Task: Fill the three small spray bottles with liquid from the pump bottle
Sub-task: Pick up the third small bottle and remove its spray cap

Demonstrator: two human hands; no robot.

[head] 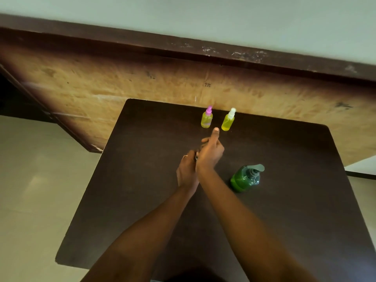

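Observation:
Two small spray bottles of yellow-green liquid stand upright near the far edge of the dark table (142, 180): one with a pink sprayer (207, 117), one with a white sprayer (228, 120). A green pump bottle (245, 178) stands at the right. In the middle, my left hand (187, 171) and my right hand (209, 152) are pressed together around a small object that is almost wholly hidden. It looks like a third small bottle, with only a sliver showing between the hands. My right thumb sticks up towards the two bottles.
A worn wooden panel (142, 84) with a dark top rail stands right behind the table's far edge. Pale floor tiles (30, 180) lie to the left. A white surface corner (364, 166) shows at the right.

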